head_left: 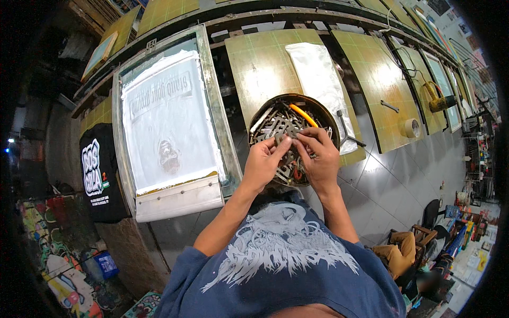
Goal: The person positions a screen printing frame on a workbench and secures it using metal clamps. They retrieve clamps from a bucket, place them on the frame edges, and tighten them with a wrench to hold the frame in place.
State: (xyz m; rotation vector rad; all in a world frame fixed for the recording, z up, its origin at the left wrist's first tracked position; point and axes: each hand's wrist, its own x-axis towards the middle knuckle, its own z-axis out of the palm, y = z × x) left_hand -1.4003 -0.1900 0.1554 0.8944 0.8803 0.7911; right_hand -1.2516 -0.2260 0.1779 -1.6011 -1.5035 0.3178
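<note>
Both my hands are over a round tin (pixel 295 96) packed with loose metal hardware. My left hand (pixel 263 163) pinches a small grey metal bracket with holes (pixel 288 130) from one side. The thumb and fingers of my right hand (pixel 321 159) close on the same piece from the other side. An orange-handled tool (pixel 304 115) lies on top of the hardware, just beyond my right fingers. My hands hide the nearer middle of the tin's contents.
Left of the tin is a printing screen (pixel 209 79); further left lies a black T-shirt (pixel 108 180). A white folded sheet (pixel 318 71) and a black T-shaped tool (pixel 345 132) lie beside the tin. Rightward are a spanner (pixel 389 106), tape roll (pixel 412 128), heat gun (pixel 438 99) and seated person (pixel 398 254).
</note>
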